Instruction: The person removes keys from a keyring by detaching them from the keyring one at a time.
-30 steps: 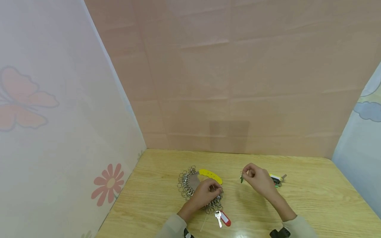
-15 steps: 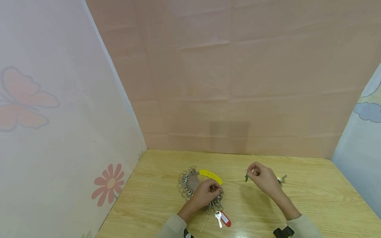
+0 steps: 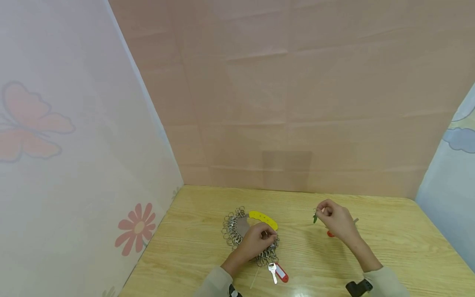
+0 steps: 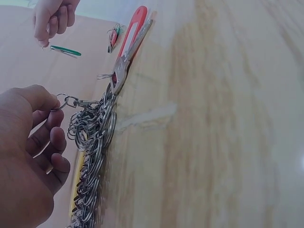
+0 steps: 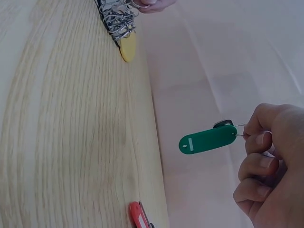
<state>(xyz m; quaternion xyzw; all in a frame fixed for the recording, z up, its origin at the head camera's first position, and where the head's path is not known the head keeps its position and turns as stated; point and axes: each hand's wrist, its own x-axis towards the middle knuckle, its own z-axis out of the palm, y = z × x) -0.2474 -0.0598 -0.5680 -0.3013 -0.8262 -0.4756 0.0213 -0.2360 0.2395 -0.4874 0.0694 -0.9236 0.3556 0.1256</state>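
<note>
My left hand (image 3: 254, 244) pinches a metal split ring (image 4: 61, 101) between thumb and forefinger. The ring joins a swivel clasp on a fan-shaped bunch of metal clips and rings (image 3: 231, 227) with a yellow strip (image 3: 264, 220) along its far side. At the bunch's near end, a silver key (image 3: 272, 272) and a red key tag (image 3: 282, 273) lie on the table. Further right, my right hand (image 3: 338, 222) pinches the small ring of a green key tag (image 5: 209, 140), holding it above the table. A dark key head (image 5: 223, 123) shows behind that tag.
Behind my right hand lies a small group of tagged keys, mostly hidden, with a red tag (image 3: 330, 234) showing. The wooden table (image 3: 178, 247) meets a tan covered wall (image 3: 237, 144) at the back. A patterned panel (image 3: 92, 165) stands on the left.
My right hand has moved to the right and slightly away with the green key tag, now covering most of the keys there. The left hand has stayed at the metal bunch.
</note>
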